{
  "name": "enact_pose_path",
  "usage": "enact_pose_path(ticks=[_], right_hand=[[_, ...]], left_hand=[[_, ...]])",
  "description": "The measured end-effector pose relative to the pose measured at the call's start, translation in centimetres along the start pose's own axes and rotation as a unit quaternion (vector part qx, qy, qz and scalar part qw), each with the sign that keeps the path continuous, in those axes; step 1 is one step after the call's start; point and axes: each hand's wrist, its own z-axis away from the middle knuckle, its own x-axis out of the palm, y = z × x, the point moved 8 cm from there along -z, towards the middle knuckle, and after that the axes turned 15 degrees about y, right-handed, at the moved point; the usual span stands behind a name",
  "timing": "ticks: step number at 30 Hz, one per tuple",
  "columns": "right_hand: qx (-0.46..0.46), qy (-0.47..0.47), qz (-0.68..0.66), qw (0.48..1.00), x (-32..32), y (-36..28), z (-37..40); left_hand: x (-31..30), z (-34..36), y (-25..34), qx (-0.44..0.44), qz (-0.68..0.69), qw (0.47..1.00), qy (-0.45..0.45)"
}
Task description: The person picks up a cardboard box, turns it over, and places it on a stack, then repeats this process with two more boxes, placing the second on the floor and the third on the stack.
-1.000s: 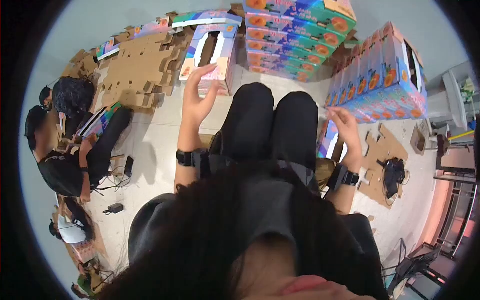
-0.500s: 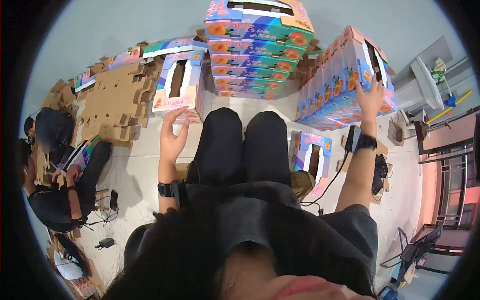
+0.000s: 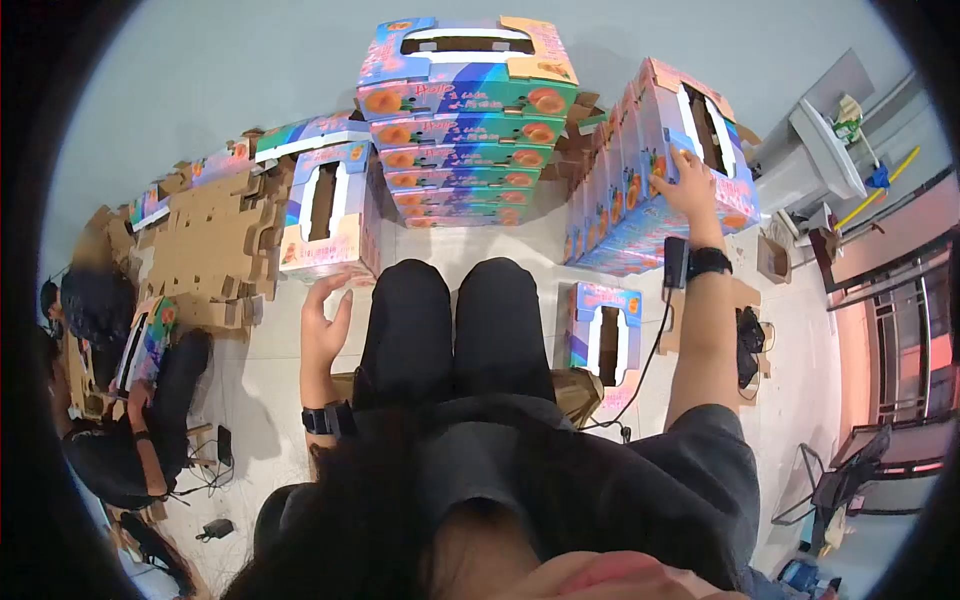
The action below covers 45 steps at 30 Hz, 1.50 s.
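Observation:
My right hand (image 3: 690, 190) rests its spread fingers against the near side of the top printed fruit carton (image 3: 715, 165), which stands at the near end of a slanting row of such cartons. A black wristband with a cabled device sits on that wrist. My left hand (image 3: 325, 325) is raised with loosely curved fingers apart and nothing in them. Its fingertips come right at the lower edge of a single carton (image 3: 345, 245) with a long cut-out in its top. Between both hands are my knees, in dark trousers.
A tall carton stack (image 3: 460, 150) stands ahead against the wall. Flat brown cardboard (image 3: 215, 225) lies at left, near a seated co-worker (image 3: 110, 440) handling a carton (image 3: 148, 340). Another carton (image 3: 603, 340) lies beside my right knee. A black adapter (image 3: 215, 529) sits on the floor.
My view has shifted, so the stacks appear further left and the tall one lower. My right hand has slid to the carton's near-left side. The co-worker's carton has changed its tilt.

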Motion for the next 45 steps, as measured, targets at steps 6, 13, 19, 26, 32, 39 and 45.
enact_pose_path(ticks=[6,13,19,26,32,39,45], right_hand=[[0.159,0.095,0.038,0.982,-0.1,3.5,2.1],[0.163,0.203,0.001,0.965,0.1,3.2,3.1],[0.169,0.161,0.055,0.971,0.6,3.1,2.5],[0.147,0.109,0.115,0.976,0.1,3.0,2.5],[0.154,-0.041,0.119,0.98,-0.6,3.4,0.7],[-0.003,0.156,0.054,0.986,-2.4,-4.6,-0.5],[0.0,0.113,0.128,0.985,0.8,-4.1,1.0]], left_hand=[[0.3,0.1,-0.6,-0.017,0.0,1.0,-0.011],[1.0,0.5,-1.1,-0.027,-0.023,0.999,-0.032],[3.1,0.5,-1.2,-0.006,-0.011,0.999,-0.045],[4.7,0.3,-1.0,-0.02,0.018,0.998,-0.054],[3.5,0.9,-2.5,-0.038,0.055,0.996,-0.06],[2.1,-3.6,-1.1,-0.028,0.044,0.997,-0.059],[2.1,-7.3,-0.2,-0.048,0.071,0.995,-0.053]])
